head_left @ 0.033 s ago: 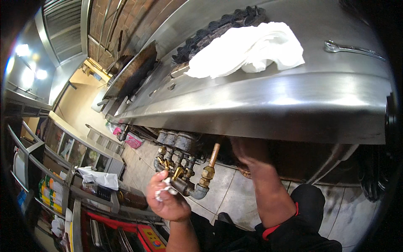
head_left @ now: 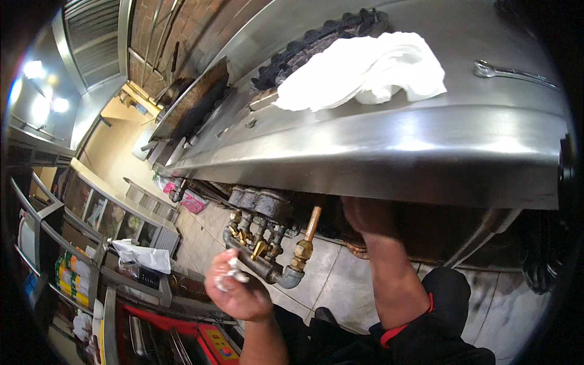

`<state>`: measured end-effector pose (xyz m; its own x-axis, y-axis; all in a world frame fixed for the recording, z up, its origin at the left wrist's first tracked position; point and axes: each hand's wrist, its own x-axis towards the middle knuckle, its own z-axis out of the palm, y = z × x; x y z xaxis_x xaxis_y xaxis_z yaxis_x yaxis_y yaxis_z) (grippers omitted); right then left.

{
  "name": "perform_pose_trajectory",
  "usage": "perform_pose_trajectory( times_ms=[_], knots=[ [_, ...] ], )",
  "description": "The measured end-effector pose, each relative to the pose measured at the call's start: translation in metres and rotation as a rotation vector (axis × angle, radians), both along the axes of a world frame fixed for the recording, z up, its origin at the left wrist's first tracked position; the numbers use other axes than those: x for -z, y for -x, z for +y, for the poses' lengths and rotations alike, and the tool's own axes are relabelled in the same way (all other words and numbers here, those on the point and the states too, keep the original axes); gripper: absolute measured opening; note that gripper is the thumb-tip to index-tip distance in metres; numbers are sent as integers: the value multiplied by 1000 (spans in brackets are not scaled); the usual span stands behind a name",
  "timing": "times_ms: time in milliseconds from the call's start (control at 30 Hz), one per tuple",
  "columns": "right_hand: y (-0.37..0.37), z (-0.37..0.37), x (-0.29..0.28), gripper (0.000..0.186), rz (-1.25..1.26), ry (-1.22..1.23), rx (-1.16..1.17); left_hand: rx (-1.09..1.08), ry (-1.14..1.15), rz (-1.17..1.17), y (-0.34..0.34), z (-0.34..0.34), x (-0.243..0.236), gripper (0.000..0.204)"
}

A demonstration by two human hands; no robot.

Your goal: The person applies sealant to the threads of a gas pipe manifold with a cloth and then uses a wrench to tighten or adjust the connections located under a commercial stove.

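Note:
My left hand (head_left: 240,292) is closed, its fingers pinching a small crumpled white wad (head_left: 230,277), perhaps paper or cloth. Just beyond it runs a dark gas pipe (head_left: 260,264) with several brass valves (head_left: 258,248). A copper tube (head_left: 314,222) rises from a brass fitting (head_left: 299,254) at the pipe's near end. My right hand (head_left: 366,218) reaches under the front edge of the stainless steel counter (head_left: 389,140). Shadow and the counter edge hide its fingers, so I cannot see what it touches.
On the counter lie a bunched white cloth (head_left: 365,73), a blackened metal part (head_left: 316,45) and a wrench (head_left: 514,72). To the left stand shelves (head_left: 73,231) and a red machine with a yellow panel (head_left: 218,344). Tiled floor (head_left: 322,274) shows below.
My left hand has shifted slightly left, away from the valves, with the white wad still in its fingers. My right hand has moved a little under the counter edge.

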<state>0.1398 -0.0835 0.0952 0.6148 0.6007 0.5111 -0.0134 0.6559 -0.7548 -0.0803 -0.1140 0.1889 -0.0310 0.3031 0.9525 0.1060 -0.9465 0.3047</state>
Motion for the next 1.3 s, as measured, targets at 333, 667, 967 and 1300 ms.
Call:
perform_pose_trajectory(
  times_ms=[333,667,967,1300],
  knots=[
    [104,35,31,26,852,-251,-860,834,1032,-499,38,40,33,35],
    [149,12,9,28,441,-80,-763,811,1016,-324,37,37,55,32],
    [147,5,-5,23,-534,51,-161,643,842,-244,40,40,66,32],
    [150,-4,-17,22,-349,68,-391,466,838,-311,41,35,59,19]
  ],
)
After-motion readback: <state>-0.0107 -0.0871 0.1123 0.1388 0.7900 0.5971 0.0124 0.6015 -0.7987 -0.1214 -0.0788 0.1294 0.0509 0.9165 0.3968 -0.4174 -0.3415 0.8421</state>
